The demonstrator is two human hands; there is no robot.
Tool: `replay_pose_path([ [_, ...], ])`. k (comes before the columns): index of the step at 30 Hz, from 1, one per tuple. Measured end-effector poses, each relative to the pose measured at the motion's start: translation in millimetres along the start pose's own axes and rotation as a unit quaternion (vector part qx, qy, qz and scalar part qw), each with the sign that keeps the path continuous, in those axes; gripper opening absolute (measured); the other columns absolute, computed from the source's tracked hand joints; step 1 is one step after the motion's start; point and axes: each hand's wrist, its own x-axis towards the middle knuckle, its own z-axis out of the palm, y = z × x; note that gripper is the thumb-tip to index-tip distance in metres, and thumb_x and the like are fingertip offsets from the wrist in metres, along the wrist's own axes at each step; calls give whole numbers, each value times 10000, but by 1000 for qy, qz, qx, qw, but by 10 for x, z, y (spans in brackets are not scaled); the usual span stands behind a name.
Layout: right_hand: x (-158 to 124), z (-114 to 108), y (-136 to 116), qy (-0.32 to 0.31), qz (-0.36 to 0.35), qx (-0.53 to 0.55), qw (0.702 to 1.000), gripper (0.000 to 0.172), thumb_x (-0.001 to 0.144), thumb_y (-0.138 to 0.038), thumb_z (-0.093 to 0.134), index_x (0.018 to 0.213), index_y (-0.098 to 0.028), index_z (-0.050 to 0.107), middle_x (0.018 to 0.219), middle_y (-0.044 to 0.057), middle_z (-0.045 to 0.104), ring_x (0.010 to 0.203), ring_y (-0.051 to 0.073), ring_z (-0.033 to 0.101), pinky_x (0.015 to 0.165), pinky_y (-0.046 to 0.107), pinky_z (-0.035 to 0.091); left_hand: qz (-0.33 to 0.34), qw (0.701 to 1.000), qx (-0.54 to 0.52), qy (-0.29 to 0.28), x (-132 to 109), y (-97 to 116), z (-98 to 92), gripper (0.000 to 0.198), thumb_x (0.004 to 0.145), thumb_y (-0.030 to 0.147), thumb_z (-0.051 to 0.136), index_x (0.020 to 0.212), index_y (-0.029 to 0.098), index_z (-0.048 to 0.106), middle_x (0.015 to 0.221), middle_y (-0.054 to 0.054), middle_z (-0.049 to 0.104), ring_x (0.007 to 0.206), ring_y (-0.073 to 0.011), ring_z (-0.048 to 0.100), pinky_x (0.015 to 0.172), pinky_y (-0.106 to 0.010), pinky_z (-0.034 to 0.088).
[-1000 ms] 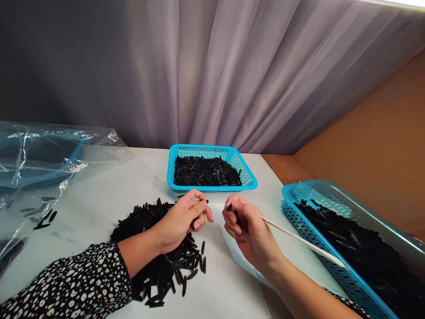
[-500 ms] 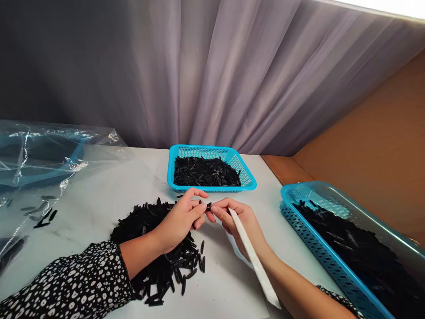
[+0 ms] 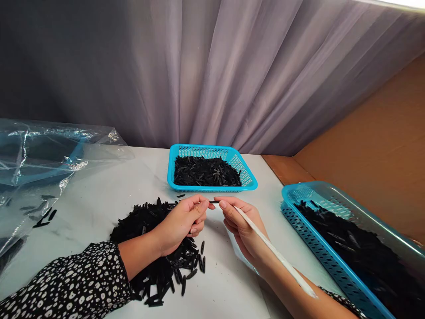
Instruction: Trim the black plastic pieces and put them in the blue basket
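Note:
My left hand is closed, its thumb and forefinger pinching one end of a small dark elongated piece. At the other end of that piece, the fingertips of my right hand are pressed together. A long flat white strip lies in my right hand and runs back along the forearm; what its front end joins is hidden by the fingers. Below and behind my left hand spreads a heap of small black elongated pieces on the white table.
A blue perforated basket of similar black pieces stands at the back. To the right is a larger blue basket, also holding black pieces. Clear plastic sheeting covers the left side. Cardboard and a grey curtain surround the table.
My right hand has turned, and the rear end of the white strip has swung right over the forearm. The dark piece now lies level between my fingertips; my left fingers have curled in.

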Motion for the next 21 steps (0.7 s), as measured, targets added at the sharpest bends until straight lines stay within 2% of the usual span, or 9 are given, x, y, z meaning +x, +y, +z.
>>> replay_pose_path([
  [7, -15, 2, 12, -4, -7, -13, 1000, 366, 664, -445, 830, 858, -142, 765, 500, -98, 288, 491, 77, 149, 475, 271, 102, 47, 999, 19, 9, 16, -14, 6, 337, 863, 498, 642, 840, 191, 505, 553, 126, 310, 423, -33, 193, 427, -220, 118],
  [21, -25, 5, 32, -12, -16, -30, 999, 354, 682, -469, 816, 815, -148, 749, 503, -93, 276, 497, 83, 154, 465, 262, 123, 91, 995, 31, -1, 16, -34, -3, 337, 911, 498, 577, 800, 207, 447, 550, 124, 289, 442, -44, 175, 431, -216, 133],
])
